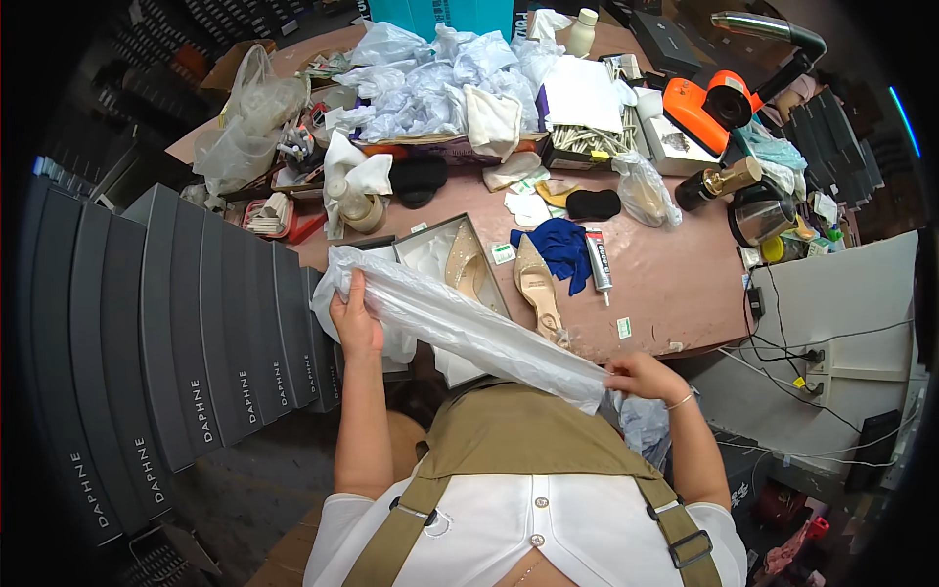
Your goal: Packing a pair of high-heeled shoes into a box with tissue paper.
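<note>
A thin, whitish plastic bag (469, 323) is stretched slantwise between my two hands in front of my apron. My left hand (358, 318) grips its wide upper-left end, thumb up. At the lower right, my right hand (646, 380) pinches the other end. Behind the plastic lies an open shoe box (501, 296) with white paper and one glittery beige pointed shoe (464, 260) inside; the plastic covers part of it. The matching shoe (535, 282) rests on the table to the right, beside a dark blue cloth (559, 248) and a glue tube (598, 262).
Dark grey shoe boxes (176, 323) stand stacked along my left. Crumpled pale plastic (430, 88) fills a carton at the table's back. An orange heat tool (719, 103) and a glass pot (763, 213) are at right. Cables (782, 367) hang by a wall socket.
</note>
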Demonstrator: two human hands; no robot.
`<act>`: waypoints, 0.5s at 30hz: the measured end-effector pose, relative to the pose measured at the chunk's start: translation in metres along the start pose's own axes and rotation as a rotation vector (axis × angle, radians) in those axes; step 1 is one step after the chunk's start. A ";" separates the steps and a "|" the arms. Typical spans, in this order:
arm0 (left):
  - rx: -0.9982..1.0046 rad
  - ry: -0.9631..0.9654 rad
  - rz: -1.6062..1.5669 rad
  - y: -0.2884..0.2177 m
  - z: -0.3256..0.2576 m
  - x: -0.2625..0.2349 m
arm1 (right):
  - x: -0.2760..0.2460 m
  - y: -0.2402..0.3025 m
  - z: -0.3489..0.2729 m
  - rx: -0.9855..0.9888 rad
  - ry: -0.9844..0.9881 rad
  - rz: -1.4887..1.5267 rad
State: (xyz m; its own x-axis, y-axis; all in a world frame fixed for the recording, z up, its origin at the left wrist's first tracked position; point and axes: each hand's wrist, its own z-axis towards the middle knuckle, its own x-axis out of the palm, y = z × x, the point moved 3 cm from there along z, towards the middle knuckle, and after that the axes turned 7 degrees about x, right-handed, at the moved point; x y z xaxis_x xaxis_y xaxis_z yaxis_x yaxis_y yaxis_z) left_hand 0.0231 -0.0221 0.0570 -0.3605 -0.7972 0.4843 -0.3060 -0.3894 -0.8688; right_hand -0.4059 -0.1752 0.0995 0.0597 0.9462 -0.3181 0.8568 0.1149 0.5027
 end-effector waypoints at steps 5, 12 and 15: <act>-0.070 -0.015 -0.038 0.004 -0.028 0.018 | -0.039 0.053 0.005 -0.366 -0.464 0.068; -0.064 0.014 -0.029 -0.021 -0.044 0.038 | 0.011 0.134 0.086 -0.597 -0.116 0.060; -0.290 -0.063 -0.093 0.027 -0.045 -0.006 | -0.018 0.102 0.068 -0.418 -0.283 -0.033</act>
State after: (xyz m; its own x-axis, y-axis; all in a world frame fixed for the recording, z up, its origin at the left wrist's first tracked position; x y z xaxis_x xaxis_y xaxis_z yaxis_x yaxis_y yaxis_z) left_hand -0.0229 -0.0070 0.0348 -0.2669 -0.7947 0.5451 -0.5769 -0.3214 -0.7509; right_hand -0.2848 -0.2015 0.1021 0.2222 0.8275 -0.5157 0.5855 0.3097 0.7492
